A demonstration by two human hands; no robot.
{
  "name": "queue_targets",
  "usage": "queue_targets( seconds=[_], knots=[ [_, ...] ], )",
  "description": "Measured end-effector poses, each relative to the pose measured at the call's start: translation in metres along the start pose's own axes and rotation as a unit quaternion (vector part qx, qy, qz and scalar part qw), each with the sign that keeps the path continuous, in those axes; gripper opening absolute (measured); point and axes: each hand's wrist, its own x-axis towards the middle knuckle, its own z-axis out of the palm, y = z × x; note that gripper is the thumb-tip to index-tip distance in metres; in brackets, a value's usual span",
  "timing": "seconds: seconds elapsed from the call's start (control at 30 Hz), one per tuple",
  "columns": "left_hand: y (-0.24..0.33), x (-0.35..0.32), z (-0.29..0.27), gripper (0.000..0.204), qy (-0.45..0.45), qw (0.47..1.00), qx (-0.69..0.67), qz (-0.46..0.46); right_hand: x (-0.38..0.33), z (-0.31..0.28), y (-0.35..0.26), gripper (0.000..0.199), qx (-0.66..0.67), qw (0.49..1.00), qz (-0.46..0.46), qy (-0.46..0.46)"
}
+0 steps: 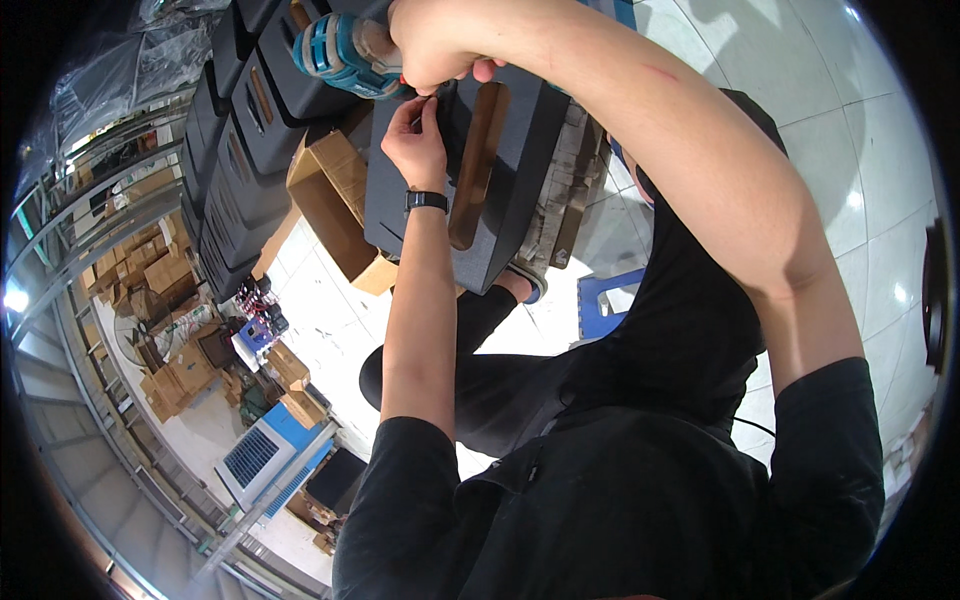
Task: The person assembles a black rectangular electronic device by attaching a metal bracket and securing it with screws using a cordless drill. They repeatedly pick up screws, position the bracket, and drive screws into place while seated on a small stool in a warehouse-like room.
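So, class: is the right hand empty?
No: the right hand grips a teal power drill against the black box.

Picture was bright and mostly sharp. Light came from above. White floor (860,130) shone with glare and carried soft dark shadows. Small lamp (14,298) glowed at left rim. Corners were black. Straight lines bent near edges. Far boxes (170,270) looked a bit fuzzy.
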Motion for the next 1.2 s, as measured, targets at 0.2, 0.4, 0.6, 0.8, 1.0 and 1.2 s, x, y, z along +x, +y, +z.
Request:
queue_targets(
  seconds=[0.2,0.4,0.6,0.8,1.0,1.2],
  knots=[
    [0.005,-0.004,-0.001,0.015,-0.003,0.998,0.053,0.019,0.002,0.003,0.002,0.045,0.008,1.0,-0.015,0.007],
    [0.01,-0.006,0.003,0.015,0.013,0.995,0.095,0.019,0.0,0.007,0.005,0.047,0.01,1.0,-0.014,0.018],
    [0.01,-0.009,0.005,0.017,0.007,0.993,0.116,-0.009,-0.002,0.005,0.003,0.037,-0.025,0.999,-0.022,0.011],
    [0.0,-0.011,0.014,0.018,0.07,0.993,0.093,-0.004,0.008,0.011,0.005,0.028,-0.015,0.998,-0.002,-0.053],
    [0.003,-0.005,0.008,0.017,0.027,0.998,0.06,0.016,0.006,0.001,0.006,0.028,0.064,0.995,-0.008,-0.077],
    [-0.005,-0.006,0.006,0.017,0.022,0.999,-0.015,-0.032,0.023,-0.012,-0.015,0.034,0.005,0.994,-0.005,-0.107]
  ],
)
